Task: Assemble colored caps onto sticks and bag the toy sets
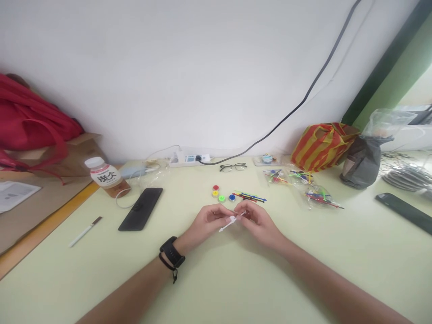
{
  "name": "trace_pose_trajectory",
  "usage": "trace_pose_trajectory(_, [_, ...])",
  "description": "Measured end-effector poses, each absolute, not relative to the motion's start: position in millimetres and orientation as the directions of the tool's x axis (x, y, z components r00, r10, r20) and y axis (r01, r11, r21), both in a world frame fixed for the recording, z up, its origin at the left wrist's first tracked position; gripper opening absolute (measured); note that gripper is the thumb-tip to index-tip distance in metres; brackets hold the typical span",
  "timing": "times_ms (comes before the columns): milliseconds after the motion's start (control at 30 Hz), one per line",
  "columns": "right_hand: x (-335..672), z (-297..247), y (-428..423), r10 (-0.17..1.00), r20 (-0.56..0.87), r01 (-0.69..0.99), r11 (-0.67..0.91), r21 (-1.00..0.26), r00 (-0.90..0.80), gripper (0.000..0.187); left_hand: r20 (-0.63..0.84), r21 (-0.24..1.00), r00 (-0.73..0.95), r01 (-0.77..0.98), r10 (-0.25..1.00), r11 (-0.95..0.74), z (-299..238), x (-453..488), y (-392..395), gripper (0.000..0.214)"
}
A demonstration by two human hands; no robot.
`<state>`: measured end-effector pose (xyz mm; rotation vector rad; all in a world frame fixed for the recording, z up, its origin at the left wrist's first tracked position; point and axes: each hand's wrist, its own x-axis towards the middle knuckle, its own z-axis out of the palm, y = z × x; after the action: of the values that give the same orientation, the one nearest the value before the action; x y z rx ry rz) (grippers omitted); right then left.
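Both hands meet above the middle of the table, pinching a thin white plastic arrow (224,227) that slants between them. My left hand (207,222) has its thumb and fingers closed around the arrow near a small white round part. My right hand (261,223) grips the arrow's other end with its fingertips, which partly hide it. Just beyond the hands lie a red disc (216,187), a yellow disc (215,194), a green disc (221,199) and a blue disc (232,197). Beside them is a pile of coloured plastic arrows (251,196).
Clear bags of coloured parts (319,196) lie to the right, before a striped bag (322,146) and a grey bag (362,162). Glasses (232,167) and a power strip (189,159) sit by the wall. Leftward are a phone (141,210), a bottle (106,177) and a pen (85,232).
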<state>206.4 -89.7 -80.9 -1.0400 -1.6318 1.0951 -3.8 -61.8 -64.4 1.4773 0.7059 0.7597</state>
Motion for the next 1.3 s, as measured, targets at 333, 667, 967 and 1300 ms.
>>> trace_pose_trajectory(333, [206.4,-86.2,-90.1,0.926,0.358,0.315,0.376,-0.871,-0.117,0.029,-0.007,0.993,0.45,-0.103,0.893,0.06,-76.4,-8.2,-49.7,0.034])
trace_pose_trajectory(667, [201.6,-82.5,-93.4,0.975,0.136,0.115,0.158,-0.981,-0.176,0.042,0.001,0.989,0.408,-0.136,0.913,0.06,-78.4,-8.4,-47.8,0.033])
trace_pose_trajectory(967, [201.1,-78.6,-91.4,0.965,0.187,0.071,0.203,-0.977,-0.185,0.035,0.039,0.994,0.42,-0.108,0.907,0.008,-72.8,-5.5,-51.2,0.032])
trace_pose_trajectory(1300, [195.4,-83.4,-93.5,0.954,0.195,0.131,0.229,-0.965,-0.229,0.036,0.023,0.994,0.523,-0.106,0.852,0.039,-73.0,-6.1,-52.2,0.036])
